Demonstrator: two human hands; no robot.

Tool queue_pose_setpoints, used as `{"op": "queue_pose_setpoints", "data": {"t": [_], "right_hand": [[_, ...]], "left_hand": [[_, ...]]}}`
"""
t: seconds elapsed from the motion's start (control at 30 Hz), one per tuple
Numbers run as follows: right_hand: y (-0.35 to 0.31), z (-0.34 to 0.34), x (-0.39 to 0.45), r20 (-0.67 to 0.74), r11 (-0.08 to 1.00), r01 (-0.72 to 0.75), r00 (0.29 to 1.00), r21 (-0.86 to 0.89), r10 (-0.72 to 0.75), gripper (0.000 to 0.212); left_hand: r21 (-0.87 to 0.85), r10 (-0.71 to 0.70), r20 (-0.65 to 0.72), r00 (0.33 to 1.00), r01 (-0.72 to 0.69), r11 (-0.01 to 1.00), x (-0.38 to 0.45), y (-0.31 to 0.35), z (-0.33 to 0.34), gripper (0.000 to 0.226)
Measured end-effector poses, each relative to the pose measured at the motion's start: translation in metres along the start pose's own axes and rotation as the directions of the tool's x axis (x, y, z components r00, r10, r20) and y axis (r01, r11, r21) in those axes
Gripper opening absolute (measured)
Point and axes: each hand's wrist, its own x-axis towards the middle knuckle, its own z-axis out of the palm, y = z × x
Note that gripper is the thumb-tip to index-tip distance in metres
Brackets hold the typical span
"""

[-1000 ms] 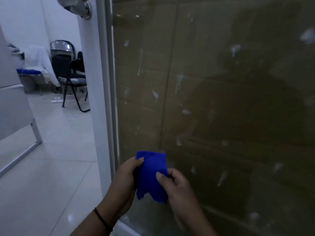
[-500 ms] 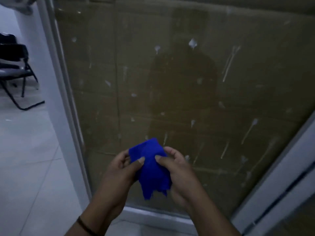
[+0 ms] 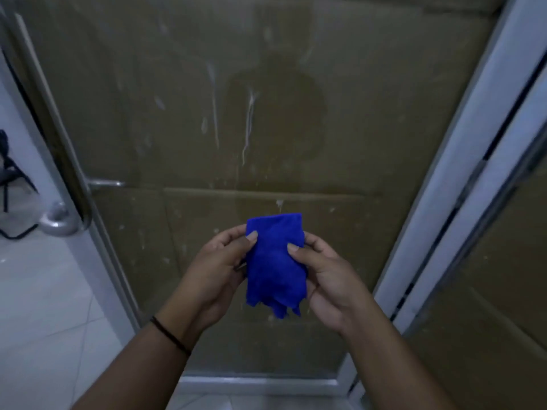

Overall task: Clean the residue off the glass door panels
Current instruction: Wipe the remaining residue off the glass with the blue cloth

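Head view. Both hands hold a folded blue cloth (image 3: 275, 261) in front of a glass door panel (image 3: 384, 119). The left hand (image 3: 213, 270) grasps the cloth's left edge, thumb laid across its front. The right hand (image 3: 328, 276) grasps the right edge in the same manner, thumb on the front face. Neither grip is released; each is clenched on the cloth. The cloth's long axis runs up and down, a neat folded edge at the top and loose ragged corners hanging at the bottom.

The cloth is held off the glass; whether it touches the pane cannot be told, though it appears apart. The panel lies directly ahead of and beyond the cloth. White streaks of residue (image 3: 248, 122) run vertically on the glass above the cloth, with smaller flecks scattered lower down and to either side. The heaviest streaks stand straight above the hands, so both hands are about equally near them.

Judgement: the cloth is being folded or readied; wiping of this panel is not yet begun. The next move calls for one hand to take the cloth and press it flat upward onto the streaks.

A metal door handle (image 3: 59, 220) sits at the left edge, a white frame (image 3: 461, 161) at the right.
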Motion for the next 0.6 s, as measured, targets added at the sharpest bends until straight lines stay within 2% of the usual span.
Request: {"op": "queue_pose_setpoints", "data": {"t": [0.2,0.37,0.47,0.6], "right_hand": [[-0.093,0.030,-0.067,-0.032,0.981,0.196,0.980,-0.014,-0.196,0.025],[-0.144,0.038,-0.114,-0.102,0.925,0.363,0.922,-0.108,-0.374,0.022],[-0.171,0.037,-0.142,-0.078,0.912,0.375,0.917,-0.166,-0.392,0.024],[-0.202,0.030,-0.177,0.067,0.905,0.291,0.956,-0.311,-0.285,0.033]], "left_hand": [[0.119,-0.002,0.235,0.972,-0.027,0.993,-0.030,0.085,0.081,0.034],[0.123,0.091,0.222,0.971,-0.121,0.985,-0.061,0.119,0.143,0.014],[0.110,0.125,0.203,0.971,-0.149,0.983,-0.076,0.133,0.176,0.015],[0.093,0.161,0.222,0.962,-0.186,0.978,-0.096,0.146,0.213,0.013]]}}
